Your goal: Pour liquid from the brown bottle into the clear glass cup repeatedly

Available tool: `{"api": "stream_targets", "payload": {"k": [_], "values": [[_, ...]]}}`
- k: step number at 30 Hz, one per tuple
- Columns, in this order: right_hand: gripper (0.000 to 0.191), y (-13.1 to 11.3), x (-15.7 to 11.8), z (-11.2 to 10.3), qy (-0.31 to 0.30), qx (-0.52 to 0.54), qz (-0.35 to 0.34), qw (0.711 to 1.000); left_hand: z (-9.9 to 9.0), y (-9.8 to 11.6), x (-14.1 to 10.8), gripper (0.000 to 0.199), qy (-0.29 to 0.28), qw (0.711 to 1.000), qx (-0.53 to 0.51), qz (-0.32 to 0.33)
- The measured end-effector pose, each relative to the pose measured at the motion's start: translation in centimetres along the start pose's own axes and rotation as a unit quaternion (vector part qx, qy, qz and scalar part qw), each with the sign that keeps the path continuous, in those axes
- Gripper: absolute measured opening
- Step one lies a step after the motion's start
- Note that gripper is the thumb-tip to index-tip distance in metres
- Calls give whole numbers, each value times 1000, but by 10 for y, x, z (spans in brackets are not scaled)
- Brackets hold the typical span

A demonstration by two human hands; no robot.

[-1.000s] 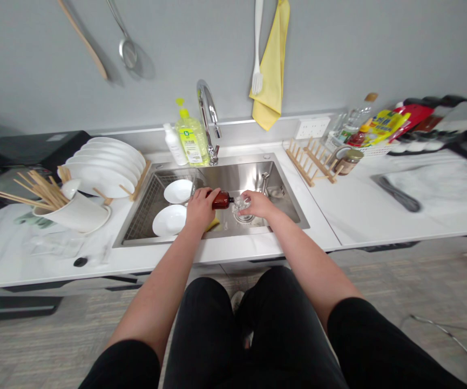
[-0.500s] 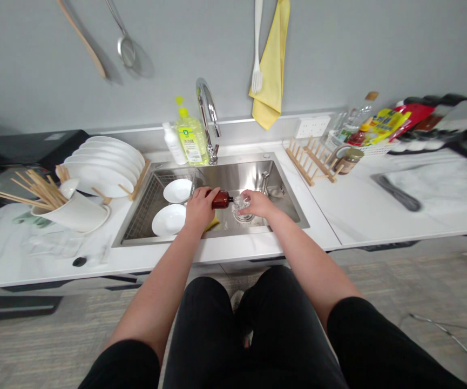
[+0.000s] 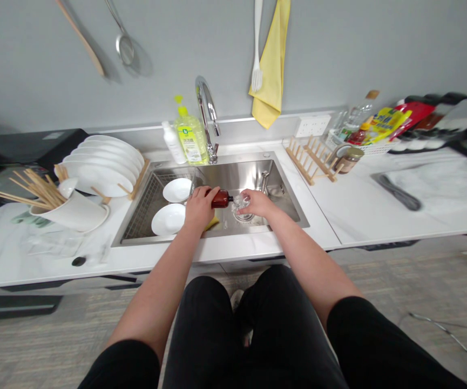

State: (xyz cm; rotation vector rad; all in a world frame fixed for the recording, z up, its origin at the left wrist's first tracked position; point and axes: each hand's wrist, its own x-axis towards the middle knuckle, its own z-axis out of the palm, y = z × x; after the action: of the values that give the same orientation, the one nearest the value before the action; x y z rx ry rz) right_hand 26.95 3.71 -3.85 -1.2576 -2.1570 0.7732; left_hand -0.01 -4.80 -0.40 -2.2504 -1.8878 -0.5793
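Observation:
Over the sink [image 3: 233, 233], my left hand [image 3: 201, 206] is wrapped around a brown bottle [image 3: 220, 199], tipped on its side with its dark neck pointing right. My right hand [image 3: 257, 204] grips a small clear glass [image 3: 241, 202] right at the bottle's mouth. Whether liquid flows between them is too small to tell. Below the glass lies the sink drain [image 3: 244, 218]. Two white bowls [image 3: 168, 219] rest in the wire basket at the sink's left side. Part of a yellow sponge or cloth [image 3: 212, 223] shows beside my left wrist.
The faucet [image 3: 205, 108] rises behind the sink, beside a green soap bottle [image 3: 191, 138] and a white bottle [image 3: 172, 142]. Left stand racked plates [image 3: 99, 167] and a chopstick holder [image 3: 73, 210]. A wooden rack [image 3: 312, 162] and a jar [image 3: 349, 161] stand right.
My hands, the bottle and the glass hold nearly the same position. Only a slight shift of the camera view shows.

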Motion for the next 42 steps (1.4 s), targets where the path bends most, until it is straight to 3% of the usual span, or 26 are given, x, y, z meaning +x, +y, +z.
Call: {"api": "stream_targets", "payload": {"k": [42], "values": [[61,7,3,3,3,-18,-15,1000,-3,2,0,73,7,1000,18,9]]}}
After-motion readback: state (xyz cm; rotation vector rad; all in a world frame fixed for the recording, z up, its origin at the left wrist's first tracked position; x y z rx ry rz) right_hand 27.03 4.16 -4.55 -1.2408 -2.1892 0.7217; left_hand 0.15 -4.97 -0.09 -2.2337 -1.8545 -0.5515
